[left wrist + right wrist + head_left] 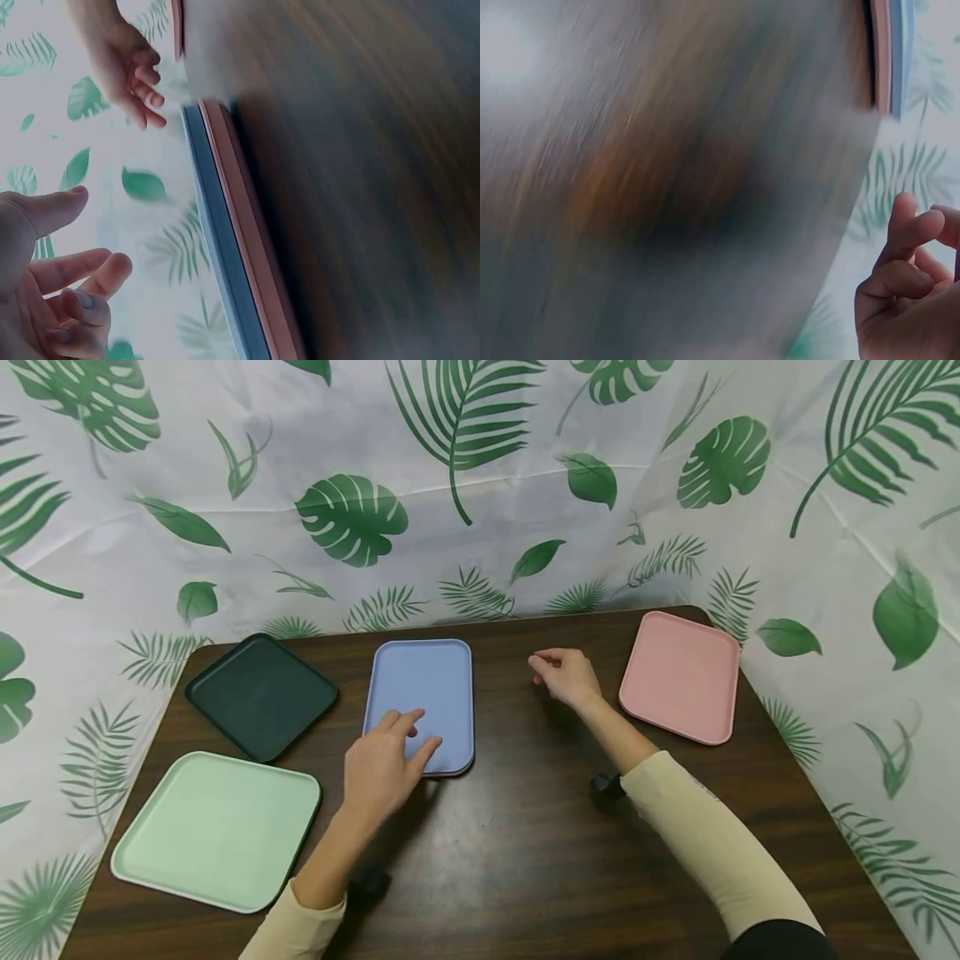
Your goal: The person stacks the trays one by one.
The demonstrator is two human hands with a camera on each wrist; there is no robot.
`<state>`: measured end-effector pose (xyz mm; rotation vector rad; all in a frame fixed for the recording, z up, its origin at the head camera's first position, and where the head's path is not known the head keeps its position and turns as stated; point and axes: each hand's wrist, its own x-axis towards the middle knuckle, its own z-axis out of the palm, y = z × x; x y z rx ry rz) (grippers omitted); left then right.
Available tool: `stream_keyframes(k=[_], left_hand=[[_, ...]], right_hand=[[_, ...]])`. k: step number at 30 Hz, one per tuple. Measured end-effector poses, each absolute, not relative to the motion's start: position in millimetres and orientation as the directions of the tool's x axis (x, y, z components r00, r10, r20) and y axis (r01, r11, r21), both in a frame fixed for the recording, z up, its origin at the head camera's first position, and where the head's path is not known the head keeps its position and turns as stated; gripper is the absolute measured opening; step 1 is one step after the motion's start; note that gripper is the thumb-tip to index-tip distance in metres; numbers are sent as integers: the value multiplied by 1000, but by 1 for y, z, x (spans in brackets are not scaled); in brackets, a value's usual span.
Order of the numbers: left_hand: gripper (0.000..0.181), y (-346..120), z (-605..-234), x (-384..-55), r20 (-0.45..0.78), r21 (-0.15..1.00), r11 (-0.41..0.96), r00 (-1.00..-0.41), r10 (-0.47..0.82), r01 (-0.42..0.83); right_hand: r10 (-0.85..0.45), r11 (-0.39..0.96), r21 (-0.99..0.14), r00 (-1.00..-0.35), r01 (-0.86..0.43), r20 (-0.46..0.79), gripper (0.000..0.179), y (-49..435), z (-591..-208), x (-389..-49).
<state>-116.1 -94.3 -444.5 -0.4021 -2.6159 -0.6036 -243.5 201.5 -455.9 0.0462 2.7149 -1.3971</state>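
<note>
In the head view a blue tray [438, 689] lies at the back middle of the table. The left wrist view shows it stacked on a pink tray [241, 225], edges nearly aligned. My left hand [381, 767] is over the blue tray's near left part, fingers loosely bent and holding nothing; in the left wrist view it appears above the stack, apart from it. To the right, between the stack and another pink tray [681, 677], my right hand [567, 677] hovers above the table. Its fingers are loosely curled with nothing visible in them.
A dark green tray [261, 697] lies turned at an angle at the back left. Nearer, a light green tray [217, 831] sits by the left edge of the brown wooden table [510, 877]. Behind the table hangs a white leaf-patterned cloth [480, 518].
</note>
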Motion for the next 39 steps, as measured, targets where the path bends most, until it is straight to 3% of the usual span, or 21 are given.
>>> stream_keyframes(k=[10,20,27,39], left_hand=[[45,-42,-440,-125,486,261,800,-790,374,539],[50,0,-431,-145,337,217,793,-806,486,569],[53,36,-434,-163,227,220,778,-806,546,589],[53,92,-453,-184,142,231,803,-835,531,550]], right_hand=[[125,618,-780,-992,105,-35,41,292,-441,-231],[295,797,-562,-954,221,44,53,376,-435,-206],[352,820,-507,-932,265,81,54,411,-441,-196],[474,779,-446,-880,440,-40,66,442,-442,-190]])
